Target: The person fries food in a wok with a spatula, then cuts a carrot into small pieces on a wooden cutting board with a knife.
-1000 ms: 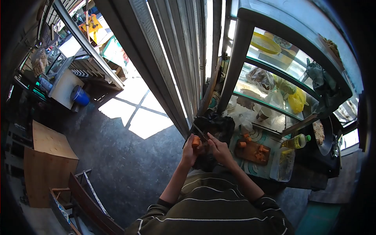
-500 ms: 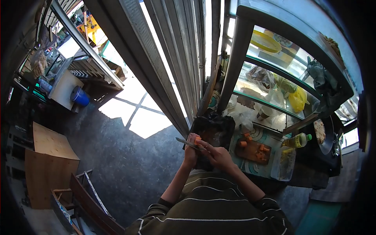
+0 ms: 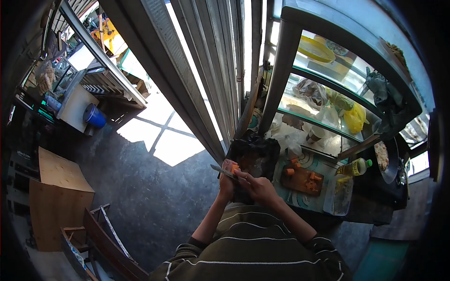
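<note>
My left hand (image 3: 226, 183) is closed around an orange carrot piece (image 3: 235, 167), which shows at the top of the fingers. In my right hand (image 3: 260, 189) is a knife (image 3: 220, 170); its blade points left and lies across the left hand, against or very near the carrot. The knife's handle is mostly hidden by the fingers. Both hands are in front of my body, beside a black plastic bag (image 3: 269, 149) that lies open. To the right, a brown cutting board (image 3: 290, 183) bears several carrot chunks (image 3: 316, 176).
Beside the board stand a clear plastic tub (image 3: 338, 201) and an oil bottle (image 3: 352, 167) with a green cap. A pan (image 3: 391, 171) is at the far right. Behind them rises a glass display case (image 3: 290, 51) with bags. Metal shutters (image 3: 187, 93) and a wooden box (image 3: 61, 206) are left.
The carrot piece and the right-hand fingers have shifted very slightly against the knife. Otherwise the hands keep their places, and the view has moved a little.
</note>
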The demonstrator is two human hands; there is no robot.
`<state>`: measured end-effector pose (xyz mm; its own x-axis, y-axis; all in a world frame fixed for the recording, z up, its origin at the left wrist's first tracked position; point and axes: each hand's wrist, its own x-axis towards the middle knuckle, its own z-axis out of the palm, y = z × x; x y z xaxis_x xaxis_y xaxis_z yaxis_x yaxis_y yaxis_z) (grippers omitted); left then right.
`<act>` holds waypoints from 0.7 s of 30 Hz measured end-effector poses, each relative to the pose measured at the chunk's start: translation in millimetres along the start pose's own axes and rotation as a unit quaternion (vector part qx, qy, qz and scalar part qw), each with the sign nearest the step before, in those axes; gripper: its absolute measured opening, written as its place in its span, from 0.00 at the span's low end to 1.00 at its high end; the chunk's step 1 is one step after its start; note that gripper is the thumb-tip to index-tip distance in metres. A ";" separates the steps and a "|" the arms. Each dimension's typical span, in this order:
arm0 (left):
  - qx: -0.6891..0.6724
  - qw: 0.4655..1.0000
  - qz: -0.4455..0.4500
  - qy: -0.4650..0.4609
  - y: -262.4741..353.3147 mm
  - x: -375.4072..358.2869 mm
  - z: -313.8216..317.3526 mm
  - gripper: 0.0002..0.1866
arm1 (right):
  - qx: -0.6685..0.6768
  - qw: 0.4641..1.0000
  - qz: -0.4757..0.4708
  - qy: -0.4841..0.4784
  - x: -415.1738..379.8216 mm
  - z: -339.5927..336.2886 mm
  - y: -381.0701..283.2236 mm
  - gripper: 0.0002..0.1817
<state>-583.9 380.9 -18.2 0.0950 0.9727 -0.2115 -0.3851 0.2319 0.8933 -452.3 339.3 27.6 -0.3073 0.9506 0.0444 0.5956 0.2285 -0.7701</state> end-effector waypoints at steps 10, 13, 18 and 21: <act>-0.028 0.999 -0.023 -0.010 -2.5 -3.5 -3.9 0.14 | 0.016 0.998 -0.019 0.049 1.1 8.4 8.0 0.20; -0.031 0.999 -0.020 -0.020 -5.6 -5.3 -5.1 0.13 | 0.023 0.999 -0.004 0.042 1.0 10.9 11.3 0.19; -0.086 0.996 -0.018 0.003 -8.9 -4.1 1.9 0.13 | 0.054 0.994 0.028 0.089 -1.3 9.2 4.9 0.22; -0.067 0.998 0.009 0.004 -2.6 -8.4 3.0 0.14 | 0.062 0.997 0.044 0.025 -0.8 1.7 1.4 0.24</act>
<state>-580.9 372.2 -17.5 0.0801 0.9765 -0.2002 -0.5061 0.2129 0.8358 -452.5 338.4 25.4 -0.2179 0.9760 0.0019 0.5213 0.1180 -0.8452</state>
